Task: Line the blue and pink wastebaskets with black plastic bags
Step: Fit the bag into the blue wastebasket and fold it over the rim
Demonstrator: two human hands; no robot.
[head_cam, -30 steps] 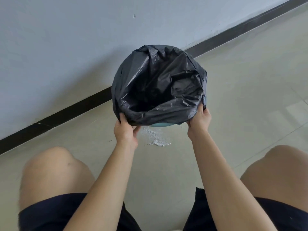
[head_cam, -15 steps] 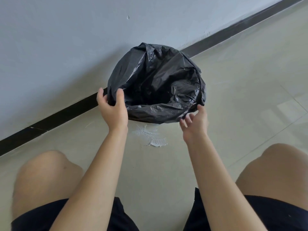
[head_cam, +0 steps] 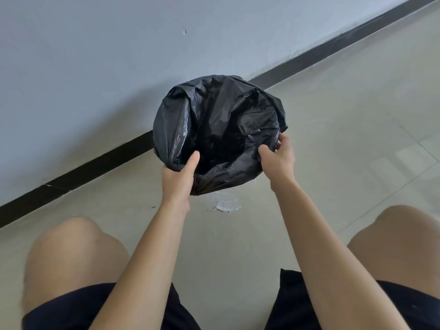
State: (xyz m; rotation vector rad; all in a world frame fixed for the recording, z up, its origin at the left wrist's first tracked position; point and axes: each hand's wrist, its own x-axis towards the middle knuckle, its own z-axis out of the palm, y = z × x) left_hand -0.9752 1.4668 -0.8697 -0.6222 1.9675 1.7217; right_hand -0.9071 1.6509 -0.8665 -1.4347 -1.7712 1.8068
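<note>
I see left hand [head_cam: 179, 181] gripping black bag [head_cam: 214, 129] near rim, thumb inside | right hand [head_cam: 278, 158] pinching bag's right edge | wastebasket hidden under bag

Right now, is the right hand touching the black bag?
Touching. The head view shows the right hand at the near right edge of the black bag, its fingers curled over the plastic with no gap between them.

A crinkled, glossy black plastic bag [head_cam: 219, 129] sits at the frame's centre, its mouth open toward me, folded over a wastebasket it hides completely.
</note>
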